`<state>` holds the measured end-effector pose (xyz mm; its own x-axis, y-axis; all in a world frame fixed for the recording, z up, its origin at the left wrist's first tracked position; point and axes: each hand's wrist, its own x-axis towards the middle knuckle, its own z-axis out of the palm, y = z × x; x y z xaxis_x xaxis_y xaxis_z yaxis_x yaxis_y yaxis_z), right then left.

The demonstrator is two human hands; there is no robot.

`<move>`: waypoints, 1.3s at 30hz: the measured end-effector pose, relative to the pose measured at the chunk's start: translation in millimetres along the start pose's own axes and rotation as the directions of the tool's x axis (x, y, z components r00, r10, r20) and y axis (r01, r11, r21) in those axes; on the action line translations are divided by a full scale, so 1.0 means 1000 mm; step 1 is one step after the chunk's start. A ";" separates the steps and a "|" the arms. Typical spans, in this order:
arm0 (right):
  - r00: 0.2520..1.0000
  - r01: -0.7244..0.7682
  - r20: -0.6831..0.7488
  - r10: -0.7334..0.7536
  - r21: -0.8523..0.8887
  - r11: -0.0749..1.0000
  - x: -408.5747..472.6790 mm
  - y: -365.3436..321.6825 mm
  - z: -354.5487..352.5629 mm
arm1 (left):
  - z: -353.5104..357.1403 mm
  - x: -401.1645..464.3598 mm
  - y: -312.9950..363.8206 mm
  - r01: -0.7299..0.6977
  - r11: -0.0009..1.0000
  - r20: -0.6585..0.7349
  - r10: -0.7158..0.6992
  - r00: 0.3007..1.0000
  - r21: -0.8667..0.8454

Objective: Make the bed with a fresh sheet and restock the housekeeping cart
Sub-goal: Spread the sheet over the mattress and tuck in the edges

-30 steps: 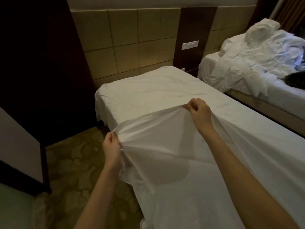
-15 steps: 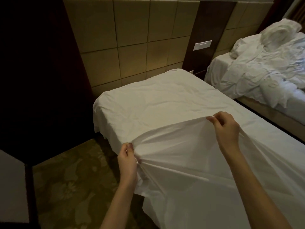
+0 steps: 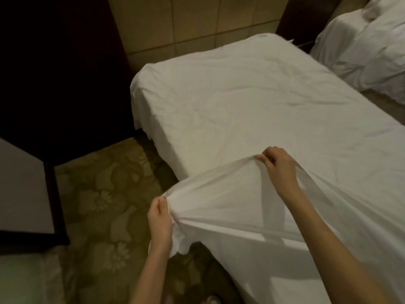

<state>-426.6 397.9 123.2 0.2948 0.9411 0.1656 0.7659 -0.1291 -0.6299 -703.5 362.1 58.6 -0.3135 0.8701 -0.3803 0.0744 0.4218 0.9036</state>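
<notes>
A white fresh sheet (image 3: 241,110) covers the single bed (image 3: 140,99) from the headboard end down toward me. Its near part is lifted off the mattress into a taut ridge. My left hand (image 3: 160,218) grips the sheet's edge beside the bed's left side, above the carpet. My right hand (image 3: 278,167) pinches the sheet's top fold over the mattress, fingers curled round the cloth. Loose sheet hangs down below my left hand. No housekeeping cart shows.
A patterned carpet (image 3: 105,194) runs along the bed's left side. Dark furniture (image 3: 24,194) stands at the left edge. A tiled headboard wall (image 3: 192,23) lies behind. A second bed with rumpled white linen (image 3: 368,47) stands at the right.
My view has tilted down and closer to the bed. Both hands keep their hold on the sheet and have come lower and toward me, pulling the raised fold along.
</notes>
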 end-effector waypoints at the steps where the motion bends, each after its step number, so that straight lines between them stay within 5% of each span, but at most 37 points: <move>1: 1.000 0.017 0.012 -0.017 0.006 1.000 -0.005 0.004 0.008 | -0.003 -0.001 -0.007 -0.012 1.000 -0.024 0.013 1.000 0.002; 8: 0.989 0.080 -0.132 -0.070 0.071 0.994 -0.030 -0.001 0.004 | -0.028 -0.039 0.000 -0.109 0.994 -0.105 0.111 0.988 0.024; 21: 0.977 0.126 -0.191 -0.099 0.137 0.982 -0.085 -0.088 -0.143 | -0.075 -0.166 0.106 -0.219 0.976 -0.064 0.219 0.974 0.008; 33: 0.888 0.278 -0.408 -0.212 0.109 0.954 -0.253 -0.156 -0.233 | -0.179 -0.324 0.106 -0.483 0.869 0.028 0.488 0.872 -0.105; 39: 0.842 0.366 -0.475 -0.255 0.158 0.917 -0.296 -0.193 -0.256 | -0.233 -0.373 0.114 -0.579 0.808 -0.054 0.577 0.815 -0.108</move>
<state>-515.2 63.9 390.3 0.3242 0.6774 0.6603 0.7203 0.2757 -0.6366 -798.7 26.8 349.5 -0.2632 0.9388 0.2221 0.1390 -0.1909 0.9717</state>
